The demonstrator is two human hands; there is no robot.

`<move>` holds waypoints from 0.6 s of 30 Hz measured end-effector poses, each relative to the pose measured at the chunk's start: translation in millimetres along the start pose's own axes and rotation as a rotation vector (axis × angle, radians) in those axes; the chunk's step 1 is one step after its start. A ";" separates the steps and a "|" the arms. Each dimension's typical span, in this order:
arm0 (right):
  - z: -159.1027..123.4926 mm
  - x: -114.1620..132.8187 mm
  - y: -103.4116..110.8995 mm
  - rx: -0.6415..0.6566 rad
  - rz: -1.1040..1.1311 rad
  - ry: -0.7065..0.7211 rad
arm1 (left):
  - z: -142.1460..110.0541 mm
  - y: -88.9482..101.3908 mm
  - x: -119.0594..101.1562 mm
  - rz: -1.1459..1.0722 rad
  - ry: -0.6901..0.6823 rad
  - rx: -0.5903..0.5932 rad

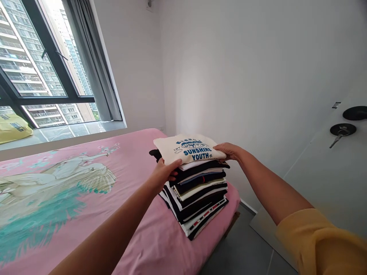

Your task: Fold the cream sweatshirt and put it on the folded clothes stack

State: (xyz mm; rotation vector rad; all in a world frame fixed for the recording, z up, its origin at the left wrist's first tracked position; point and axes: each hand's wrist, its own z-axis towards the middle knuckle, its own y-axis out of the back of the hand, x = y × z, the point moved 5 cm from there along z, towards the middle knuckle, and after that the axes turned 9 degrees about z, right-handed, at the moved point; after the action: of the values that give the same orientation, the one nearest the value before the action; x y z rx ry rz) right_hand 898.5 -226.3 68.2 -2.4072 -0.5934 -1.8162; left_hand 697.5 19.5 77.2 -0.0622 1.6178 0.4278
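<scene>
A cream folded T-shirt [169, 149] with blue "SUNSHINE YOUTH" print lies on top of a tall stack of folded clothes [202, 210]. My left hand [164, 173] grips its near left edge, thumb on top and fingers curled underneath against the stack. At the right edge, my right hand [228, 150] pinches the same T-shirt, its lower fingers partly hidden. Black, white and navy layers show below, the lower ones fanned out slightly to the left. A bit of black cloth [155, 153] sticks out at the left under the T-shirt.
The stack stands near the corner of a bed with a pink printed sheet [137, 236]. A white wall [243, 76] rises behind. To the right is a door with a lock and key [341, 131]. A yellow bag [14, 128] sits on the windowsill beside a grey curtain [91, 57].
</scene>
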 end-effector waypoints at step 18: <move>-61.0 76.3 -31.1 -0.301 -0.449 0.726 | -9.5 -22.2 -54.5 1.236 -0.785 -0.147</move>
State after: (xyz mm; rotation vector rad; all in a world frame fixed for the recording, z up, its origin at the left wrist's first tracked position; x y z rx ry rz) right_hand 849.6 -194.7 152.7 -1.5934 -0.8506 -2.9149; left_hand 700.6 -15.7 125.1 0.9269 0.6718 1.3122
